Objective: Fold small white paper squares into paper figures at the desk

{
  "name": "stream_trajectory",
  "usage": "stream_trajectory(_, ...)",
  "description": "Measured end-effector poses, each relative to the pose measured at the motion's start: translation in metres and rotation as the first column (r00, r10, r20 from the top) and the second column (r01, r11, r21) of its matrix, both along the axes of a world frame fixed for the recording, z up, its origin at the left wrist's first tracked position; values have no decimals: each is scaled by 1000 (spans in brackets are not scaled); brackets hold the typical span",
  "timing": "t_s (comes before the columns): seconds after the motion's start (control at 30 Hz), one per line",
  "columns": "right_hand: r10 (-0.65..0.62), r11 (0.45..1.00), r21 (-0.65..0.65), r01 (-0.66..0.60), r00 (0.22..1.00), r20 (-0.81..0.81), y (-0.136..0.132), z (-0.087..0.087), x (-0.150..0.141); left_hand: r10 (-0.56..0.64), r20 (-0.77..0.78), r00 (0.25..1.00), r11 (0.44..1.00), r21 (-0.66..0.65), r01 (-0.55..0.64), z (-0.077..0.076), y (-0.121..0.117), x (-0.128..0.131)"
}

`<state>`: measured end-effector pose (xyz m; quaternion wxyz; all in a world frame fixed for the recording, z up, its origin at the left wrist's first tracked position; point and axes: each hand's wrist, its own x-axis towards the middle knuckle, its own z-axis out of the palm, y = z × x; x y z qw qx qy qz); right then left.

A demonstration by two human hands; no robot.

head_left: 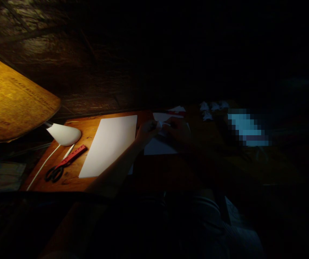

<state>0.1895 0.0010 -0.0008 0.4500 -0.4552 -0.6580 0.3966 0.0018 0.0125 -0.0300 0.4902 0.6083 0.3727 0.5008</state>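
Above a white paper sheet (158,147), my two hands meet over the wooden table. My left hand (146,130) pinches a small folded piece of white paper (160,124) from the left. On its other side, my right hand (180,129) has its fingers closed on the same piece; it is in deep shadow. More white paper (158,116) lies just behind my hands, with a dark red strip (176,113) across it. A large white sheet (113,142) rests flat to the left, partly under my left forearm.
A lamp with a yellow shade (16,100) and white base (66,134) stands at the left. Near it lie black-handled scissors (54,173) and a red perforated strip (75,154). Several small folded paper pieces (215,106) sit at the back right, beside a blurred-out bright screen (247,127).
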Motion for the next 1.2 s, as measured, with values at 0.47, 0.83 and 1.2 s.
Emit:
stream_trajectory(0.47, 87, 996, 8, -86, 996, -34, 3, -7, 3, -21, -14, 1000, 1000, -6, 21, -2, 1, 1)
stream_trajectory(0.83, 39, 999, 0, -39, 995, -96, 9, -14, 2, 69, 92, 993, 997, -35, -66, -2, 5, -2)
stream_trajectory(1.2, 31, 998, 57, -26, 995, -91, 2, -6, 1, 82, 102, 991, 993, -95, -72, -4, 5, -4)
